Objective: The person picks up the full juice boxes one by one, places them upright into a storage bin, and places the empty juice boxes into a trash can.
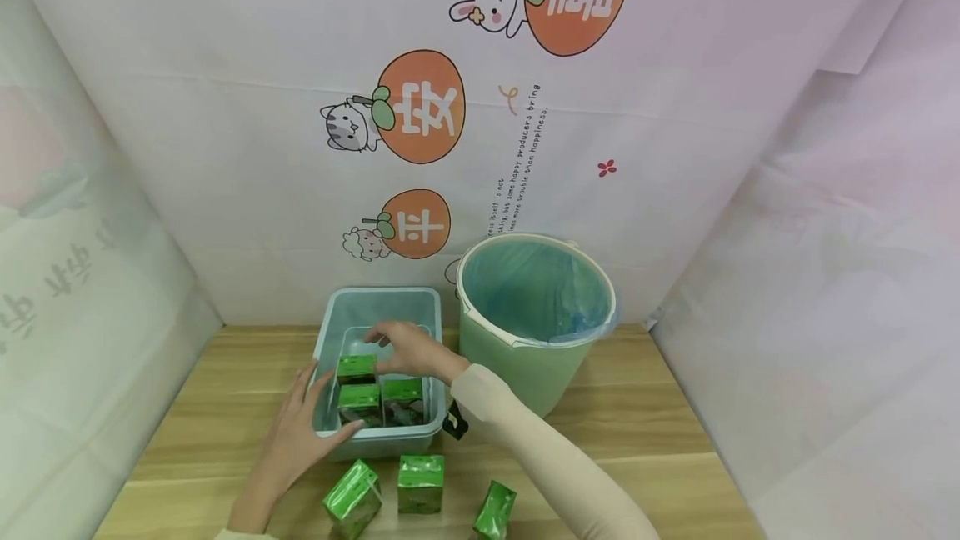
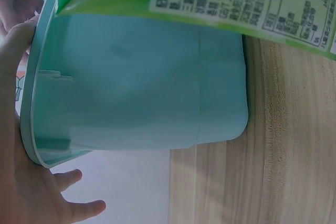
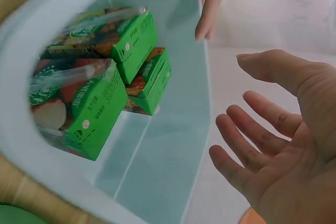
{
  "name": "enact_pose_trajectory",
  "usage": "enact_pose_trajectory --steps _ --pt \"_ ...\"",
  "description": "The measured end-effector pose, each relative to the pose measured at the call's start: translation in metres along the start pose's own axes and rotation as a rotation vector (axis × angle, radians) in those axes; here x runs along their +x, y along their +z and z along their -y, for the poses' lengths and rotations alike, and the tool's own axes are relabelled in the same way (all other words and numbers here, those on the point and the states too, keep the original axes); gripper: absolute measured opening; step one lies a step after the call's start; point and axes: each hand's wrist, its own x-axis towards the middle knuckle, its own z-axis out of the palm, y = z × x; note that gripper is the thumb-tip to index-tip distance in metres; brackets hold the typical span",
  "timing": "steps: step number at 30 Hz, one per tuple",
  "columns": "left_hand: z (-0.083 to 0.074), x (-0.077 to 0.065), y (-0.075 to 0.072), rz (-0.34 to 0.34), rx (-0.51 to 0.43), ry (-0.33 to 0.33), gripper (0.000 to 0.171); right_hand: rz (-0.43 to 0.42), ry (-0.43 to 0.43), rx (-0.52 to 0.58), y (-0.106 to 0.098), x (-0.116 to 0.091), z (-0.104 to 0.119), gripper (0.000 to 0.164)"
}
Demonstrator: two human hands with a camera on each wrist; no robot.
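A light blue plastic bin (image 1: 385, 298) stands on the table with three green drink cartons (image 1: 403, 390) in its near half. Wrapped straws show on the cartons (image 3: 100, 114) in the right wrist view. My left hand (image 1: 296, 432) rests on the bin's near left corner, thumb at the front rim, other fingers spread along the left side. Over the bin, beside the farthest carton (image 1: 357, 368), hovers my right hand (image 1: 412, 350); its fingers are loosely bent with nothing between them. In front of the bin lie three more cartons, one tilted (image 1: 352, 497), one upright (image 1: 421, 483), one rightward (image 1: 495, 510).
Right of the bin stands a green bucket (image 1: 517, 365) with a white rim and a blue liner. A small black object (image 1: 454, 421) sits between bin and bucket. White printed cloth (image 1: 262, 173) walls the wood-grain table (image 1: 615, 448) on the back and both sides.
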Motion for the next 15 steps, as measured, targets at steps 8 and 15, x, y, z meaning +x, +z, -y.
enact_pose_trajectory --steps 8,15 --pt "0.000 0.000 -0.002 -0.003 0.001 0.004 0.094 -0.078 -0.068 -0.034 0.001 -0.042 -0.003 0.045" --pt "-0.001 0.000 -0.002 -0.010 0.003 0.009 0.094 -0.161 -0.096 0.062 0.007 -0.076 -0.016 0.041"
